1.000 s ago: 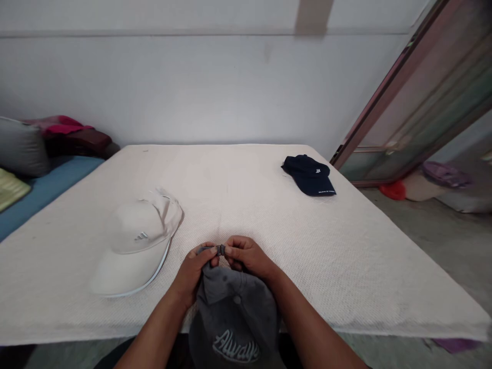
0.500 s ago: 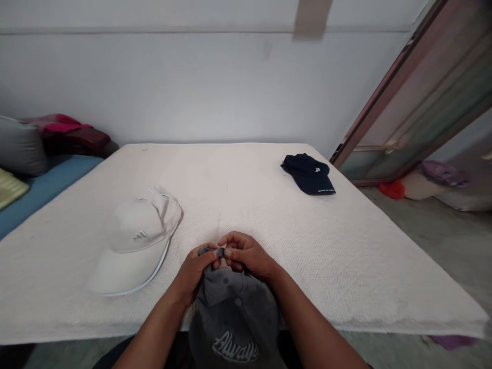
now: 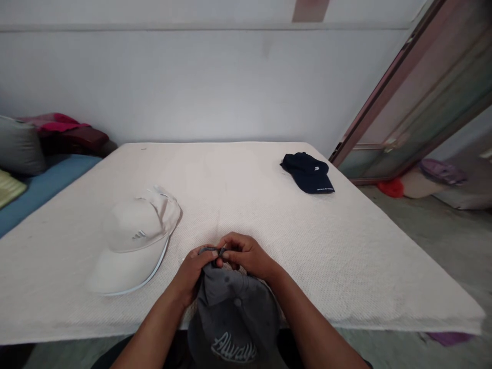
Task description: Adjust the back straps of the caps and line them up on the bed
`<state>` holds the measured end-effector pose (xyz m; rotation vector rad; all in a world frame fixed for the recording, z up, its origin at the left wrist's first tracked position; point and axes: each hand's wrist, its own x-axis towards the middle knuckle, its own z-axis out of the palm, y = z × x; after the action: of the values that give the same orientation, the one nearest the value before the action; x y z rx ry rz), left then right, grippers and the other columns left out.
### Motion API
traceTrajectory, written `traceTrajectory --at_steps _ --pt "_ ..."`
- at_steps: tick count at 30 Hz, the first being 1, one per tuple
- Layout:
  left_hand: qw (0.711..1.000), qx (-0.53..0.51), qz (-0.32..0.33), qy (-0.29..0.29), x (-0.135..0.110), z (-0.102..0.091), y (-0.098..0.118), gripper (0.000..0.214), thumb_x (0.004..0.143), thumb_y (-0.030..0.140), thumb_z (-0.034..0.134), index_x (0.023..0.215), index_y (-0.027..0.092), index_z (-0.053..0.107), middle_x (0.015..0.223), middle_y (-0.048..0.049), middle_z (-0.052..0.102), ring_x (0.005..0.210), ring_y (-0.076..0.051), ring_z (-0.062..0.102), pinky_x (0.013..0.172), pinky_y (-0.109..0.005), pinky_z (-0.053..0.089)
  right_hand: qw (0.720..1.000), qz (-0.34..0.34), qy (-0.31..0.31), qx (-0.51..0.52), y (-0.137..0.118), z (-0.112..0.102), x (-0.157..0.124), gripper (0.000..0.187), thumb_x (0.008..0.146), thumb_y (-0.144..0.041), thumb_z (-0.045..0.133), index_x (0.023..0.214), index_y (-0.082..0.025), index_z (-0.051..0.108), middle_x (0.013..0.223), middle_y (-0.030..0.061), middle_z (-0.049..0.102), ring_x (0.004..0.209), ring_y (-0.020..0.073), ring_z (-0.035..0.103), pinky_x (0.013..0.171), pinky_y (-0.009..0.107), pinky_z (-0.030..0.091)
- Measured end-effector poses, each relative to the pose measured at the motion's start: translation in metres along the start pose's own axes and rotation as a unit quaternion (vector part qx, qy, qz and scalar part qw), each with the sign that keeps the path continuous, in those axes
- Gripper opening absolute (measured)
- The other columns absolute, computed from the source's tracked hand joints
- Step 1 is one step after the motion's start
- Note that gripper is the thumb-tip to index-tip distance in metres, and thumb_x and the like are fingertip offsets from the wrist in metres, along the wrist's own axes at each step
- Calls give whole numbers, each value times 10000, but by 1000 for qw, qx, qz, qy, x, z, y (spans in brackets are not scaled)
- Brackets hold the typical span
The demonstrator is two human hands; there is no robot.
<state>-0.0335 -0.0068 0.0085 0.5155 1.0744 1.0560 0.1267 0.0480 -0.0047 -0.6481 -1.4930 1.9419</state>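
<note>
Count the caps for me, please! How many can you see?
3: a gray cap in the left hand and right hand, a white cap on the left of the table, and a navy cap at its far right. Others may be hidden.

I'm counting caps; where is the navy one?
In the head view, the navy cap lies at the white cloth's far right corner, near the wall.

A broad table (image 3: 369,277) covered in pale, textured cloth (image 3: 230,189). At nine o'clock lies a white cap (image 3: 130,225); at two o'clock, a dark navy cap (image 3: 305,171).
</note>
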Motion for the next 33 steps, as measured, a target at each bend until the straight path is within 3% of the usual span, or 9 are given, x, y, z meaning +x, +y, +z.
traceTrajectory --at_steps 5,10,15,17,20,24,28,33 --pt "999 -26 -23 -12 4 -3 -4 127 704 217 613 634 111 630 570 -10 601 472 -102 532 476 -203 402 1000 -4 3 -12 -1 2 -2 164 796 -201 596 957 -196 620 742 -4 636 609 89 528 554 214 393" --pt "996 -54 -76 -15 3 -2 -4 185 701 257 602 575 122 603 533 -12 575 466 -111 523 483 -216 401 999 -7 23 -45 1 0 -2 74 780 -183 600 852 -193 594 744 -3 632 619 102 538 586 237 422" --pt "999 -26 -40 -4 2 0 -3 168 714 237 600 586 128 595 526 13 550 444 -86 481 461 -197 371 994 -45 66 -74 2 -1 1 57 746 -181 640 795 -192 613 796 8 620 765 139 562 727 287 441" --pt "999 -19 -40 -11 1 0 -3 168 724 236 598 597 126 594 528 16 546 436 -80 471 451 -193 361 993 -70 91 -37 0 -1 1 67 736 -198 662 787 -190 619 869 19 618 813 142 559 751 290 433" --pt "998 -20 -47 -31 0 1 -2 157 731 228 598 608 131 583 536 17 547 431 -79 466 440 -193 356 986 -91 121 70 -5 -3 -2 86 738 -209 671 790 -187 606 892 24 625 687 102 528 630 249 410" --pt "999 -25 -36 -29 0 1 -2 76 701 192 625 663 131 600 570 10 586 463 -93 504 476 -204 387 981 -55 104 152 -9 -6 -6 137 714 -242 698 768 -182 588 668 -20 577 455 52 366 447 218 263" --pt "998 -44 -28 -21 -2 2 -1 85 682 193 654 738 142 616 616 -9 638 533 -128 570 540 -231 424 983 -12 97 154 -6 -7 -6 168 696 -276 721 769 -168 614 546 -54 487 434 53 366 438 214 256" --pt "999 -34 -21 -31 -3 5 -1 131 658 207 698 738 141 618 622 -15 647 546 -139 587 540 -236 420 989 -6 89 114 -2 -8 -3 208 698 -281 721 844 -171 621 592 -54 509 440 49 400 437 203 289"
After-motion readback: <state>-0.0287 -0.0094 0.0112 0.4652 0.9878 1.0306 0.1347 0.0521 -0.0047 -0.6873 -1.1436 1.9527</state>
